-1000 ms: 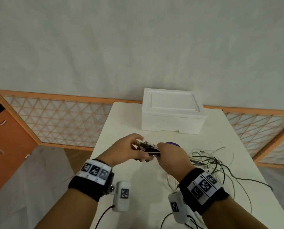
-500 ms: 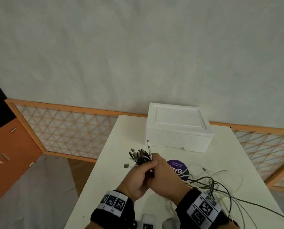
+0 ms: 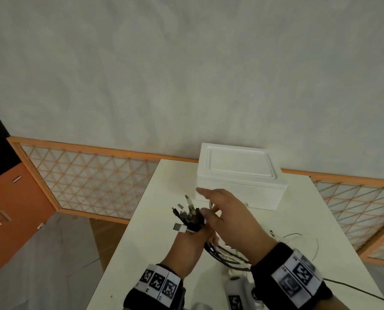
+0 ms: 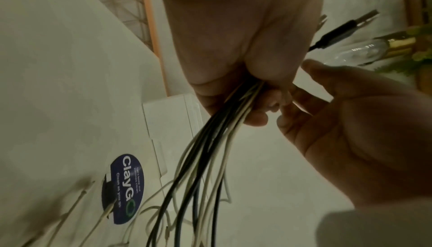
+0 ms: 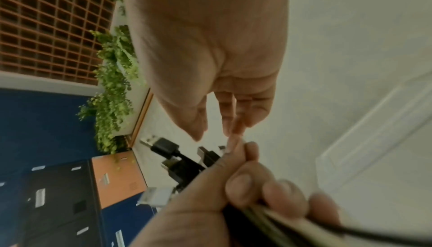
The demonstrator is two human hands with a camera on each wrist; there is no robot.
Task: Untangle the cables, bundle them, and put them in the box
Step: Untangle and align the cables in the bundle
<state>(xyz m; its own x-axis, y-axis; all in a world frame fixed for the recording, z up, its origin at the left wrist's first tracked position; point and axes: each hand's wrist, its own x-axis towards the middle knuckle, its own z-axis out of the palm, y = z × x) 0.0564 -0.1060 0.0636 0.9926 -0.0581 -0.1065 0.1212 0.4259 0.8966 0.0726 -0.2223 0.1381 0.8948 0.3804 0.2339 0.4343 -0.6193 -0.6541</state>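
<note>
My left hand grips a bundle of black and white cables just below their plugs, which fan out above the fist. In the left wrist view the cables hang from the fist toward the table. Beside the bundle, my right hand has straight, spread fingers and holds nothing. The right wrist view shows its fingertips close to the left hand. Behind the hands stands the white foam box, lid on.
The cables' loose ends trail over the white table to the right. A round blue sticker lies on the table near the box. An orange lattice screen runs behind the table; its left edge drops to the floor.
My right hand has let go of the bundle and opened its fingers. The left hand keeps its grip, and the plugs now fan out nearer the box.
</note>
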